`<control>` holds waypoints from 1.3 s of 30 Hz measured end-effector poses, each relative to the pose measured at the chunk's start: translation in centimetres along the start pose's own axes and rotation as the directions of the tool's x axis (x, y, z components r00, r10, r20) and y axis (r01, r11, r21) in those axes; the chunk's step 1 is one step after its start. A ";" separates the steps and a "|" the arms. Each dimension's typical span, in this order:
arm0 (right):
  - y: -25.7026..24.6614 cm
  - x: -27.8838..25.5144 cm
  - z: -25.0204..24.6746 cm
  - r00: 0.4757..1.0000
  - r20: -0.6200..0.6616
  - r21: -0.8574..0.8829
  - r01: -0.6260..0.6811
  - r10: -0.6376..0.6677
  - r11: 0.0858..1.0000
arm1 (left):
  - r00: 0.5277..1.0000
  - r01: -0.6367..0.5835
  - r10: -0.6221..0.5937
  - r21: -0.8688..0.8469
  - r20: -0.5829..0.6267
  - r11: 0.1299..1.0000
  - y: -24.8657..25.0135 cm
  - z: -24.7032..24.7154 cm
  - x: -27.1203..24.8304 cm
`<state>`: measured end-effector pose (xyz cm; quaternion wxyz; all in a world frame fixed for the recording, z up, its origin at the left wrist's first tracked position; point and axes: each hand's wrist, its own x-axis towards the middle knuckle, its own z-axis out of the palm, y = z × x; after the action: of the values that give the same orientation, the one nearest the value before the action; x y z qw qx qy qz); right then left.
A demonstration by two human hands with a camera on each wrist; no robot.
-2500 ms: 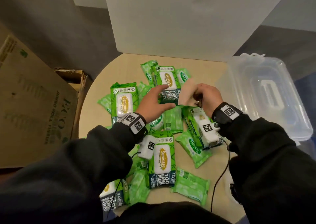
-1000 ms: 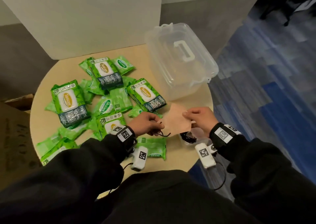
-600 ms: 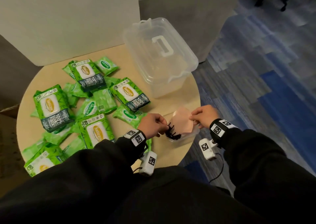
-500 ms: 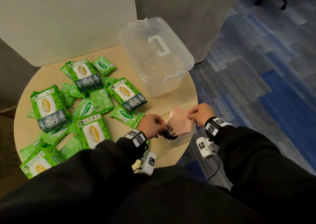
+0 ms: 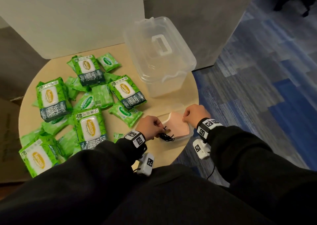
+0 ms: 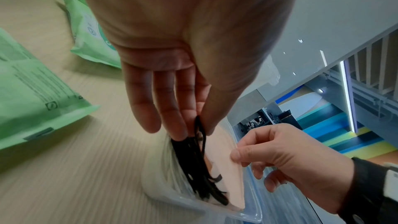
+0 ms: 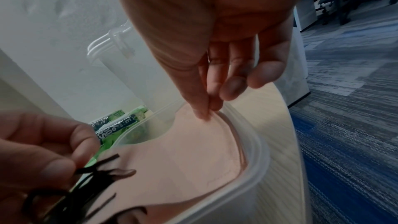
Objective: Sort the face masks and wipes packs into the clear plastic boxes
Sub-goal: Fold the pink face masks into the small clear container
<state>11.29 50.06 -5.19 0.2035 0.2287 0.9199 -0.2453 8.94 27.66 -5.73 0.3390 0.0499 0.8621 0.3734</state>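
Left hand (image 6: 172, 54): reaches down from the top of the frame, thumb and fingers pinching a black ear loop (image 6: 201, 135).
Right hand (image 6: 286, 159): comes in from the lower right, pinching the edge of the peach face mask (image 6: 228, 173).
Face mask: stands on edge inside the small clear box (image 6: 243, 214), black loops bunched beside it.
Wipes packs (image 6: 32, 94): green, lying at left.
Tabletop (image 6: 75, 168): pale wood grain.

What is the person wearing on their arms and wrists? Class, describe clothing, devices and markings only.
Both arms are in long black sleeves. Each wrist carries a black band with white square tags printed with black block codes. Under each wrist hangs a small white camera unit bearing another code tag. A thin black cable runs from the right unit.
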 end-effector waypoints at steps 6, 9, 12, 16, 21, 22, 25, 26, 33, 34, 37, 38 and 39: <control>0.2 0.2 0.4 0.999 -0.017 -0.090 0.036 -0.038 0.995 | 1.000 0.007 -0.005 0.062 -0.019 0.998 -0.2 0.4 0.3; 0.5 0.3 0.5 0.996 -0.039 -0.113 0.070 -0.075 0.991 | 0.996 -0.023 0.037 0.167 -0.082 0.986 -0.2 0.4 0.4; 0.4 0.1 0.5 0.987 -0.045 -0.098 0.150 -0.154 0.984 | 0.983 -0.086 0.121 0.235 -0.137 0.968 0.3 0.3 0.5; -0.5 0.0 1.7 0.970 0.110 0.059 0.213 -0.218 0.975 | 0.970 -0.238 0.241 0.357 0.038 0.903 2.0 1.3 0.4; -0.8 0.7 3.5 0.934 0.278 -0.029 0.241 -0.223 0.970 | 0.986 -0.159 0.092 0.634 0.139 0.757 2.1 3.5 1.0; -0.8 0.9 3.7 0.933 0.281 -0.033 0.243 -0.225 0.969 | 0.989 -0.138 0.066 0.677 0.131 0.723 2.0 3.6 1.1; -0.7 1.3 3.9 0.925 0.300 -0.048 0.259 -0.233 0.965 | 0.992 -0.114 0.035 0.750 0.120 0.651 1.5 3.7 1.2; -0.7 1.4 3.9 0.921 0.310 -0.047 0.261 -0.234 0.964 | 0.992 -0.113 0.030 0.761 0.122 0.638 1.5 3.6 1.2; -1.2 1.6 3.7 0.901 0.388 -0.057 0.233 -0.194 0.971 | 0.991 -0.131 0.095 0.813 0.093 0.567 0.4 3.2 0.7; -1.3 1.5 3.7 0.900 0.394 -0.070 0.232 -0.187 0.970 | 0.988 -0.145 0.118 0.832 0.096 0.536 0.4 3.3 0.7; -1.7 1.3 3.9 0.908 0.376 -0.154 0.258 -0.184 0.954 | 0.982 -0.171 0.158 0.857 0.107 0.487 0.3 3.5 0.7; -1.8 1.2 4.0 0.912 0.363 -0.173 0.266 -0.190 0.948 | 0.981 -0.177 0.154 0.854 0.115 0.490 0.4 3.5 0.6; -2.0 1.1 4.0 0.915 0.357 -0.179 0.266 -0.189 0.947 | 0.981 -0.183 0.149 0.849 0.125 0.496 0.4 3.4 0.6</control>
<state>10.42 46.70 -8.24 0.3513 0.0499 0.9138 -0.1975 10.55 30.22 -7.40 0.2478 0.2993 0.9187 -0.0701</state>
